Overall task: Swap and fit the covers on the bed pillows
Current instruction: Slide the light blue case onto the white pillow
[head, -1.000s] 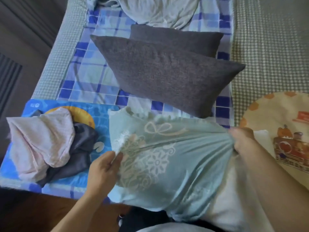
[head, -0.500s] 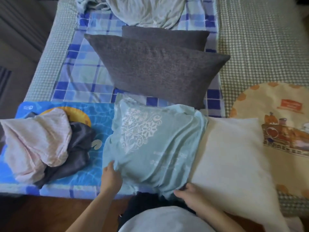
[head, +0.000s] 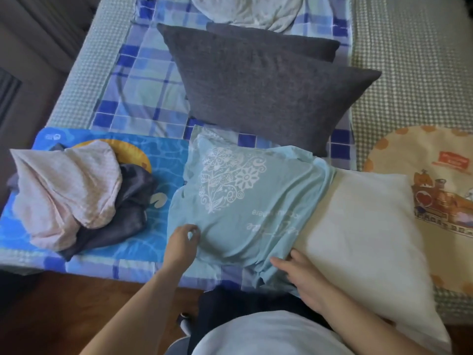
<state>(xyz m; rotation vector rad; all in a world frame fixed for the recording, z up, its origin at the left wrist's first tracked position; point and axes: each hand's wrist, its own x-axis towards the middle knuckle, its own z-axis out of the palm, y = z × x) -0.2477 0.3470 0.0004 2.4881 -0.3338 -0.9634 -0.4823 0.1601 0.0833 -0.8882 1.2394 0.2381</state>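
A white pillow (head: 363, 226) lies along the bed's near edge, its left half inside a light teal cover (head: 256, 201) printed with white flowers. My left hand (head: 183, 242) pinches the cover's fabric near its lower left corner. My right hand (head: 303, 278) lies at the cover's open hem by the pillow's near edge, fingers fairly straight and touching the cloth. Two dark grey pillows (head: 261, 85) lie behind, one partly hidden by the other.
A heap of pink (head: 64, 190) and dark grey covers (head: 128, 219) sits on a blue mat (head: 169, 160) at the left. A cream cartoon-print cushion (head: 435, 190) lies at the right. A grey crumpled cloth (head: 245, 8) is at the back. The bed's edge runs just before me.
The teal cover, bunched and stretched between both hands a second ago, now lies flat over the pillow's left half. My right hand slid from the far right to the near hem.
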